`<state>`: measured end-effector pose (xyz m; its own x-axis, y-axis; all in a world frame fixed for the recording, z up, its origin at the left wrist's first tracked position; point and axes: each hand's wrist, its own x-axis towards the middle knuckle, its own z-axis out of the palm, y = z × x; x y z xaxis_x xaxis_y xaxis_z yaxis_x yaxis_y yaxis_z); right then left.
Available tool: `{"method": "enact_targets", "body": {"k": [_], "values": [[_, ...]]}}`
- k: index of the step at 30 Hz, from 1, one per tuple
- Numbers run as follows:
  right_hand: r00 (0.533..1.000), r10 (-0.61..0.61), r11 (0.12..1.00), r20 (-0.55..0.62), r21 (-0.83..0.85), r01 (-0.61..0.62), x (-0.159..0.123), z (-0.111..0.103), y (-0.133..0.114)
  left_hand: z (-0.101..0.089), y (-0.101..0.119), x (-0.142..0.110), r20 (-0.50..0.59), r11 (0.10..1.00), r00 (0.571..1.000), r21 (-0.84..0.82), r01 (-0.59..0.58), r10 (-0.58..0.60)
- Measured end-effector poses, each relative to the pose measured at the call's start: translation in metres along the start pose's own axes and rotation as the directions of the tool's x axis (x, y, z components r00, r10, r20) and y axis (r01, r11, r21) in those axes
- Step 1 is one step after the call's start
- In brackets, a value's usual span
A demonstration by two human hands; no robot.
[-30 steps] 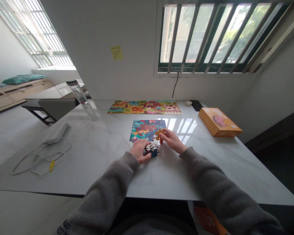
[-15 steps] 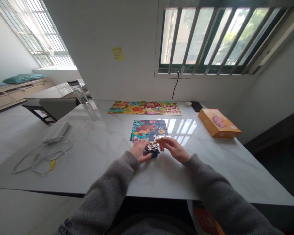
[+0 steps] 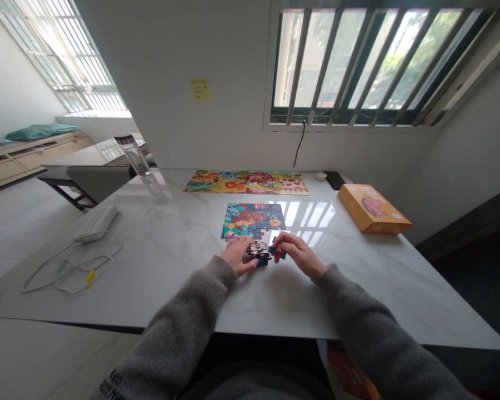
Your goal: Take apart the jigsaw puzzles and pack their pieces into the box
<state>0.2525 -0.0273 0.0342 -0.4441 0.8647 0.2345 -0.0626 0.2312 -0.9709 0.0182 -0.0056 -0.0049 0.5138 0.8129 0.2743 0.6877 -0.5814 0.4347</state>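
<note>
My left hand (image 3: 236, 254) rests on the marble table (image 3: 183, 266) with its fingers curled round a small stack of puzzle pieces (image 3: 258, 253). Right beside the stack, my right hand (image 3: 296, 253) pinches one dark blue and red puzzle piece (image 3: 278, 253) between thumb and fingers. Just beyond both hands lies a partly assembled colourful puzzle (image 3: 253, 220). A long finished farm puzzle (image 3: 246, 182) lies farther back near the wall.
An orange puzzle box (image 3: 372, 208) sits at the right. A clear bottle (image 3: 139, 165) stands at the back left. A white power brick with coiled cable (image 3: 83, 244) lies at the left. A dark phone (image 3: 335, 179) lies by the wall.
My right hand left an orange piece on the assembled puzzle, drew back toward the stack and now pinches a dark piece. The left hand stayed on the stack.
</note>
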Motion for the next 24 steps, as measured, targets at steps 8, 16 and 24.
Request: {"method": "enact_targets", "body": {"k": [8, 16, 24], "values": [[0.991, -0.137, 0.901, 0.004, -0.414, 0.127, -0.006, 0.017, 0.006, -0.006, -0.009, 0.001, 0.030, 0.995, 0.997, -0.076, -0.063, 0.066], [0.995, -0.092, 0.903, 0.034, -0.418, 0.097, -0.005, 0.025, 0.001, -0.006, -0.013, 0.001, 0.029, 0.991, 0.995, -0.099, -0.088, 0.092], [0.987, -0.162, 0.761, -0.002, -0.637, 0.124, -0.006, 0.021, 0.015, -0.012, -0.019, 0.005, 0.096, 0.986, 0.993, -0.154, -0.059, 0.074]]}}
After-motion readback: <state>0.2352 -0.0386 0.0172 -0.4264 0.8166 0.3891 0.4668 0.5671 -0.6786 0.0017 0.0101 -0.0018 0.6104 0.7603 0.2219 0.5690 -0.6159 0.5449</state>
